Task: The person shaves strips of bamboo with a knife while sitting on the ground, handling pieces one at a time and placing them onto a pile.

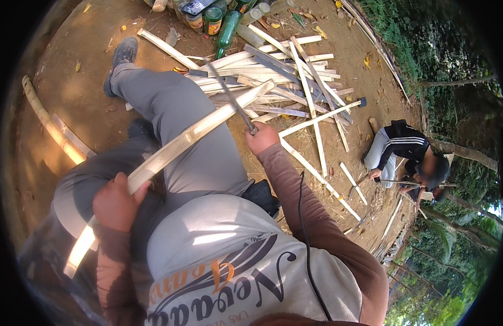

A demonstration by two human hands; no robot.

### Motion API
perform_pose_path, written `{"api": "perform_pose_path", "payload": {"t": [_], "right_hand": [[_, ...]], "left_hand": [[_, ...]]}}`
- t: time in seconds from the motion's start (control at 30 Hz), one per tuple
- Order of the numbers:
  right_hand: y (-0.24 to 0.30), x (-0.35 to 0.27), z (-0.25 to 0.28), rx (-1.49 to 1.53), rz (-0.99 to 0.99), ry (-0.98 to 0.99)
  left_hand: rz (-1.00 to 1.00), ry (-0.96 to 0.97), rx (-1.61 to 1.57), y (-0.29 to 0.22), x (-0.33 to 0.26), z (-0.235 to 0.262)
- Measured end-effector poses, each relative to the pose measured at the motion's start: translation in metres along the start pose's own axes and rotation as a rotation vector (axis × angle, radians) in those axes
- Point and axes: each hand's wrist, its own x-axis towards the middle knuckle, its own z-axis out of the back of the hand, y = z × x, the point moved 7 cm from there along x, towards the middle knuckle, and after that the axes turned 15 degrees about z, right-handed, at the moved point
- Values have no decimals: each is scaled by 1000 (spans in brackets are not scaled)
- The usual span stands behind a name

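Observation:
A long pale split bamboo strip slants across my lap and rises toward the upper right. My left hand is closed round its lower part, and the strip's near end sticks out below the fist. My right hand is closed on the handle of a long, narrow, dark-bladed knife. Its blade points up and to the left and crosses the strip close to the far end. Whether the edge touches the bamboo I cannot tell.
Ahead lies a loose pile of bamboo strips on bare soil. Glass bottles and jars stand beyond it. A bamboo pole lies at left. Another person crouches at right, near trees. A black cable runs over my shirt.

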Motion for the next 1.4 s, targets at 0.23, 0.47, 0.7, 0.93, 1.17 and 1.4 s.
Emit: {"api": "perform_pose_path", "payload": {"t": [0.23, 0.47, 0.7, 0.93, 1.17, 1.4], "right_hand": [[-38, 18, -4, -9, -153, -46], [-118, 14, 8, 1, -310, -152], [-68, 13, -2, -15, -159, -126], [-165, 5, -42, 395, -418, -166], [-145, -47, -30, 880, -711, -243], [-16, -33, 33, 24, 7, -17]], "left_hand": [[6, 11, -53, 1, 1, -2], [-4, 23, -67, 4, 1, 1], [17, 31, -19, 7, -1, 2], [14, 63, -45, 12, -4, 7], [-39, 80, -57, 5, -10, 20], [-70, 144, -115, -13, -10, 20]]}}
